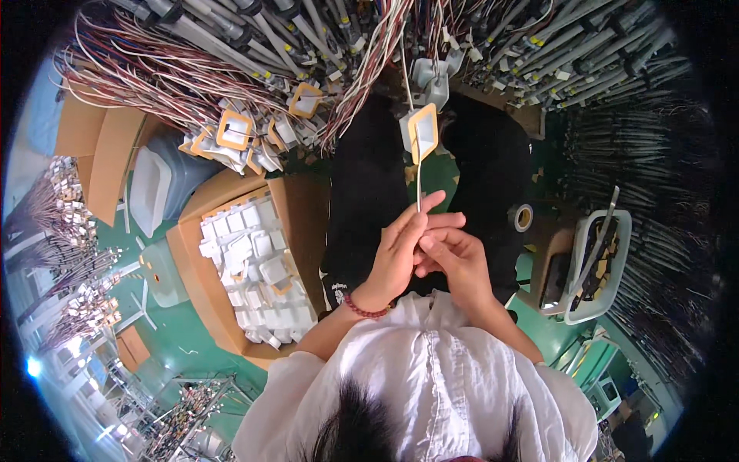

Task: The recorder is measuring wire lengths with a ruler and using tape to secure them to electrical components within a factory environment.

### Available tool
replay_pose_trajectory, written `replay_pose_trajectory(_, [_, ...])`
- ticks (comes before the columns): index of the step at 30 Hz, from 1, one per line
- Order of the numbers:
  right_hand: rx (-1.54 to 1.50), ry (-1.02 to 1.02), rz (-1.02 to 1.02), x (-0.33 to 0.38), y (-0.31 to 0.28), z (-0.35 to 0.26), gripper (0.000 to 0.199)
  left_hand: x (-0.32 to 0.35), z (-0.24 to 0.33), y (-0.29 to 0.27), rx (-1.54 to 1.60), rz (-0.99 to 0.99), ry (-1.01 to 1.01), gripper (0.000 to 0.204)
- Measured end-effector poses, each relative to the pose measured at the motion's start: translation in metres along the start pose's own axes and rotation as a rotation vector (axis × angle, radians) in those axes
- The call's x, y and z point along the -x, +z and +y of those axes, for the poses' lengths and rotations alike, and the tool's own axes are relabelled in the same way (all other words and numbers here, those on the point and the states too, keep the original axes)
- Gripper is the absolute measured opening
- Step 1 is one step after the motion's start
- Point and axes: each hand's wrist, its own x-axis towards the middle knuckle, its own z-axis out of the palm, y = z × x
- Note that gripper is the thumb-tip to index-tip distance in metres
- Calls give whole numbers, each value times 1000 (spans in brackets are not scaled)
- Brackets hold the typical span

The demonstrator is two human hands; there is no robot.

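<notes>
My left hand [396, 258], with a dark red bead bracelet at the wrist, pinches a thin pale cable [419, 183] between thumb and fingers. From there the cable runs up through a white square funnel-shaped cover [411, 137] with an orange-yellow rim, hanging between my knees, and on into the bundle beyond. Against it, my right hand [462, 262] is closed, thumb pressed to the fingers. Whatever those right fingertips hold, perhaps the cable's end, is hidden.
A cardboard box [208, 285] full of white plastic pieces stands at my left. Bundled wires [192, 46] and grey tubes [593, 38] crowd the far side. On my right are a tape roll [521, 218] on my thigh and a translucent bin [616, 285] holding dark pieces and a strip.
</notes>
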Motion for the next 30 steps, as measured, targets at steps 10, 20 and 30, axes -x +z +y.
replay_pose_trajectory(10, [219, -31, -120, -31, -9, -35, 31, 13, 2, -15, -9, -39, 52, 63])
replay_pose_trajectory(20, [240, -382, -154, -47, 1, -20, 12, 15, 5, -15, 481, -203, -179, 84])
replay_pose_trajectory(30, [146, -446, -29, -42, 14, -11, 7, 24, -1, -15, 415, -155, -179, 64])
